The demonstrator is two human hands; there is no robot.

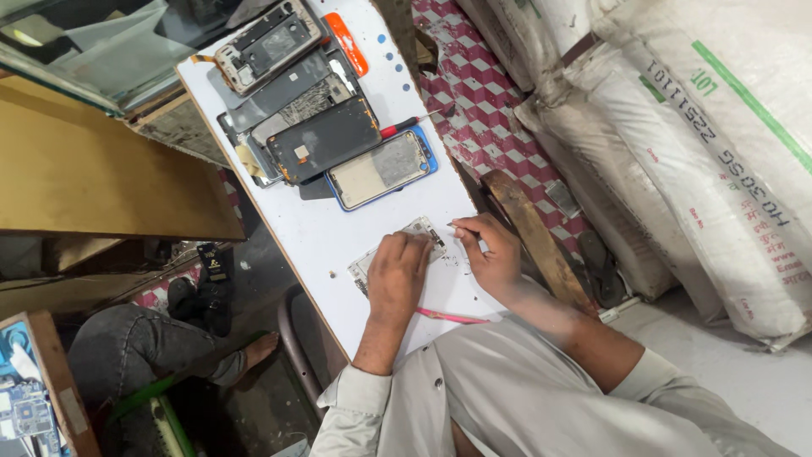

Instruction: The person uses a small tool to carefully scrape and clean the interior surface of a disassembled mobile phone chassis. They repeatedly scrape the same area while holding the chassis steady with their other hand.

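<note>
We see the left hand [397,269] lying flat, palm down, on a dismantled phone [406,245] with a pale inner frame, pinning it to the white worktable [326,237]; its fingers are spread over the phone rather than curled around it, so it presses and does not clasp. The phone lies near the table's right edge, on the near half of the surface, with one end sticking out past the fingertips. Just to the right, the right hand [489,254] is pinched closed on a thin tool [463,228], whose tip points left toward the exposed end of the phone; we cannot tell whether the tip touches it. Tiny dark specks, perhaps screws, are scattered on the table between the two hands. A slim pink tool [452,318] lies on the table close to the person's body, under the left forearm. Farther off on the table we see a heap of phone parts: a blue-rimmed phone [382,169] nearest, a dark back panel [326,140] beside it, an open phone frame [269,44] at the far end, and a red-handled screwdriver [406,125] to their right. Large white sacks [677,144] are stacked to the right of the table, and another person's bare foot [258,347] shows below on the left.
</note>
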